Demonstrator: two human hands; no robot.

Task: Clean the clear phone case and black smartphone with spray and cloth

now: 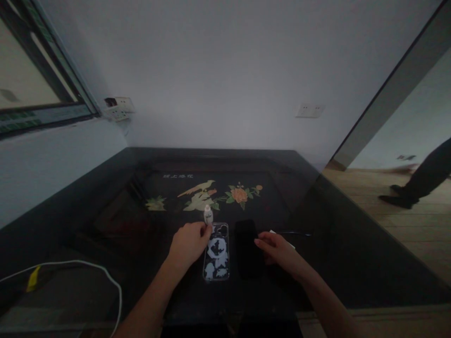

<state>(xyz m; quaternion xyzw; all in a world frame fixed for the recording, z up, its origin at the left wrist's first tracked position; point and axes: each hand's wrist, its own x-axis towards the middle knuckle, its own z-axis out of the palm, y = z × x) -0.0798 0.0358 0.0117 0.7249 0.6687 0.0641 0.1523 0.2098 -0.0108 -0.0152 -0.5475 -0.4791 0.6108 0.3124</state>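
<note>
A small white bottle [208, 216] stands up from the fingertips of my left hand [188, 243], which are pinched at its lower end. Just under those fingers lies a clear phone case [217, 256] with pale cartoon figures and a ring on its back. To the right of the case is a flat black phone [246, 249], hard to make out against the dark tabletop. My right hand [276, 251] has its thumb and fingers closed at the phone's right edge. A white flat piece [291, 245] shows partly behind that hand.
The glossy black table [116, 206] has an inlaid bird and flower picture [199, 199]. A thin dark cord or stick [296, 233] lies to the right. A white cable [112, 279] with a yellow tag [33, 279] runs along the left. A person's legs [428, 173] show at far right.
</note>
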